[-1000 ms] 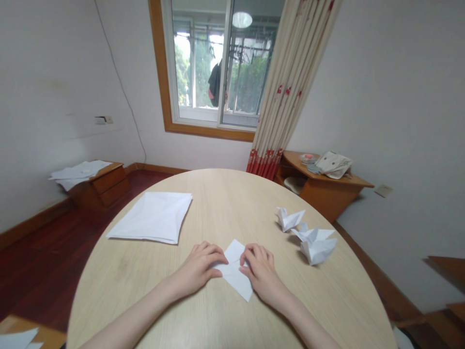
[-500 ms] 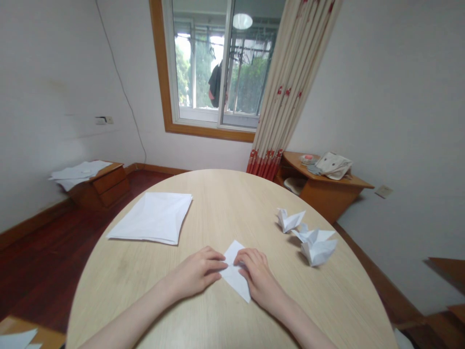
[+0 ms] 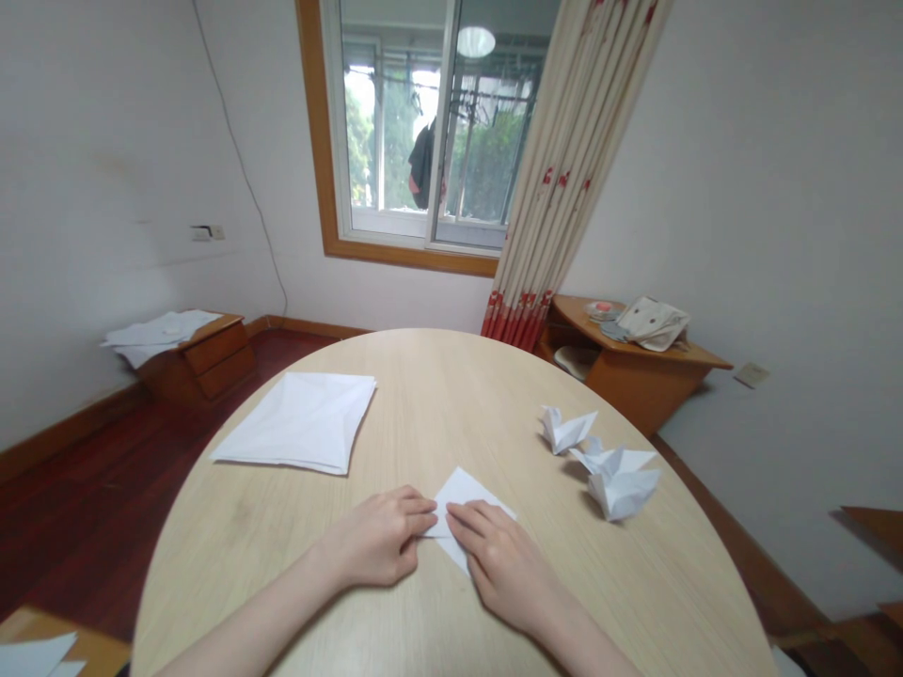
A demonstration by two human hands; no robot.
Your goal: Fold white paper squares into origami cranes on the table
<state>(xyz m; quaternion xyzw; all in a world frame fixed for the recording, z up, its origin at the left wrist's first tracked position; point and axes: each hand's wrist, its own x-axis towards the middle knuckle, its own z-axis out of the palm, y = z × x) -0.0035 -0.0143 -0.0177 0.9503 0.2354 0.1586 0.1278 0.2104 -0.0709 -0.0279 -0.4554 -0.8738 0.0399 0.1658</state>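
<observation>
Holding down folded paper (image 3: 466, 485) with left hand (image 3: 381, 538) and right hand (image 3: 502, 559), lower centre; likely light, easily creased, best taken edgewise.

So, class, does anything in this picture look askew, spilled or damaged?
Slightly askew: loose sheets on the low cabinet at left jut past its edge, and layers of the paper stack don't quite line up. No spill shows on the round table, nor any visible tear in the small paper.
</observation>
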